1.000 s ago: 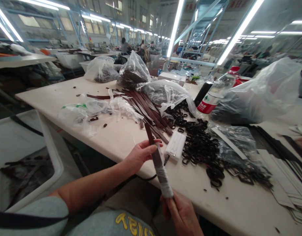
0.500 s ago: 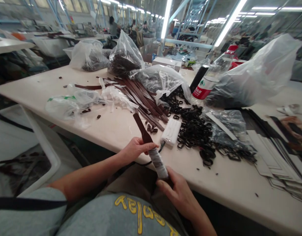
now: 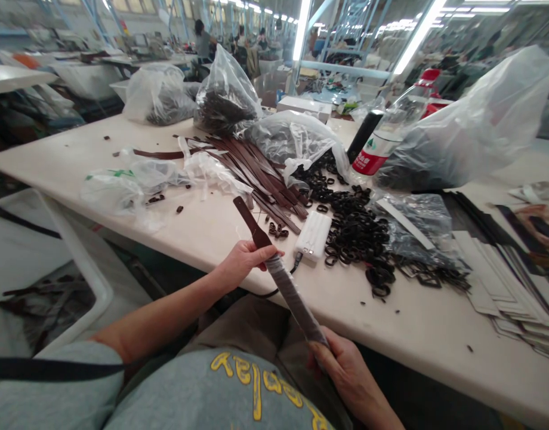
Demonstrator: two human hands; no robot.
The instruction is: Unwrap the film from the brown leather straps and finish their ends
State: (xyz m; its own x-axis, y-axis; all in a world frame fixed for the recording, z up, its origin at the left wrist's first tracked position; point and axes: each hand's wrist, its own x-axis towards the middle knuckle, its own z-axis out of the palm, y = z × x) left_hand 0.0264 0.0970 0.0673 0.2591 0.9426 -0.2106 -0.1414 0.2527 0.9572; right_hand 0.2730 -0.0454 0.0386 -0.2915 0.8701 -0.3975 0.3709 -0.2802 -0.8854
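Note:
A dark brown leather strap [image 3: 246, 216] slants across my lap at the table's edge, its narrow end pointing up and away. Clear plastic film [image 3: 289, 288] covers the strap's lower length. My left hand [image 3: 245, 260] pinches it where it widens, at the top of the film. Lower down, my right hand [image 3: 341, 358] grips the wrapped part, and its fingers partly hide that end. Beyond the hands lie a small bunch of brown loops [image 3: 278, 230] and a pile of loose brown straps [image 3: 261, 170].
A white power bank [image 3: 314, 236] with a cable stands near my left hand. Right of it spreads a heap of black loops [image 3: 357, 224]. A cut plastic bottle [image 3: 373, 152], filled plastic bags [image 3: 296, 140] and flat white strips [image 3: 484, 280] lie farther off. A white bin [image 3: 84, 269] stands at left.
My right hand has slid down and right, away from my left hand. The bunched film is now stretched smoother along the strap, and more wrapped length shows between the hands.

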